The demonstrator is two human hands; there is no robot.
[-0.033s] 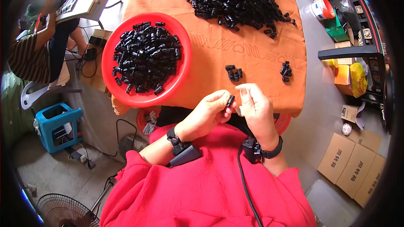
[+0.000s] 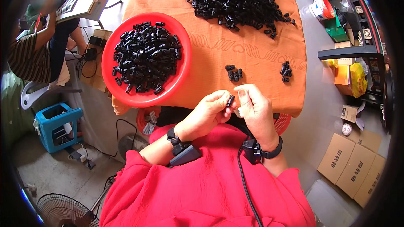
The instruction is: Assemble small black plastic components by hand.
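My left hand (image 2: 212, 108) is closed, pinching a small black cylindrical plastic piece (image 2: 230, 101) upright between thumb and fingers. Right beside it is my right hand (image 2: 256, 109), its fingers curled in toward the piece. A pale spot shows by its fingertips, too small to name. Just beyond my hands, a small cluster of black pieces (image 2: 234, 73) lies on the orange tablecloth (image 2: 210, 54). Another small cluster (image 2: 286, 71) sits farther right. To the left stands a round red basin (image 2: 184, 75) heaped with similar black pieces (image 2: 145, 56).
A large pile of black pieces (image 2: 235, 0) covers the table's far side. At left are a blue stool (image 2: 59, 128), a fan (image 2: 63, 210) and a seated person (image 2: 35, 54). Cardboard boxes (image 2: 353, 164) and a dark shelf (image 2: 357, 52) stand at right.
My right hand's fingers have shifted very slightly. My left hand and the piece in it look the same.
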